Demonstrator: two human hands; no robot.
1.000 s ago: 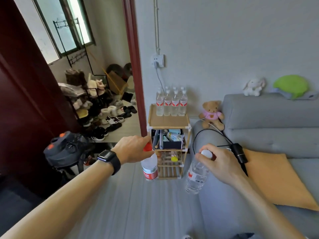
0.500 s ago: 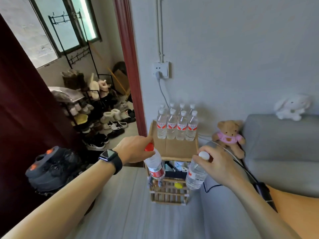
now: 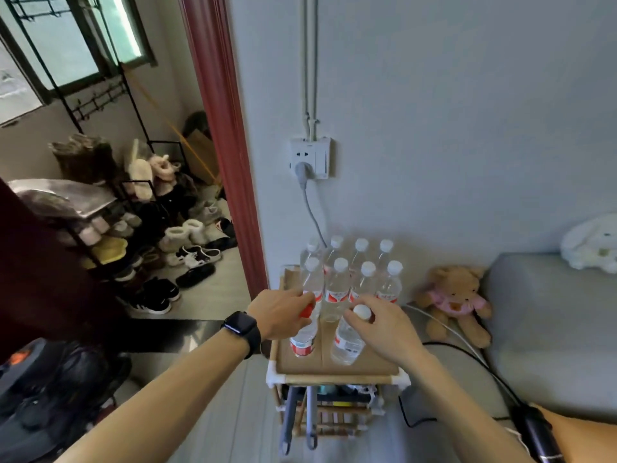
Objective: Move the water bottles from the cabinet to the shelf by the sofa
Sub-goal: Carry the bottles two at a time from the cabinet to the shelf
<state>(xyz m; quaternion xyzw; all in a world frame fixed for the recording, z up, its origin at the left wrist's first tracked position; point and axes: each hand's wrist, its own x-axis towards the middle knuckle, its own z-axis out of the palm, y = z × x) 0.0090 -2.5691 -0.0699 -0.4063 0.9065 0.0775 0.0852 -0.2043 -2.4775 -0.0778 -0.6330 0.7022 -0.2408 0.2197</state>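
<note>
A small wooden shelf (image 3: 337, 370) stands between the door frame and the grey sofa (image 3: 547, 315). Several clear water bottles with white caps (image 3: 350, 279) stand in rows at the back of its top. My left hand (image 3: 283, 312) grips a red-capped bottle (image 3: 303, 342) by its neck, over the left front of the shelf top. My right hand (image 3: 384, 325) holds a white-capped bottle (image 3: 347, 345) by its cap, beside the first one. Both bottle bases are at or just above the shelf top; I cannot tell whether they touch it.
A brown teddy bear (image 3: 455, 302) sits right of the shelf, a white plush toy (image 3: 591, 245) on the sofa back. A cable runs from the wall socket (image 3: 310, 158) behind the bottles. Black cables cross the sofa arm. Shoes (image 3: 187, 259) and a rack fill the doorway at left.
I have come closer to the shelf. Both hands have carried their bottles forward, from in front of the shelf to over its top.
</note>
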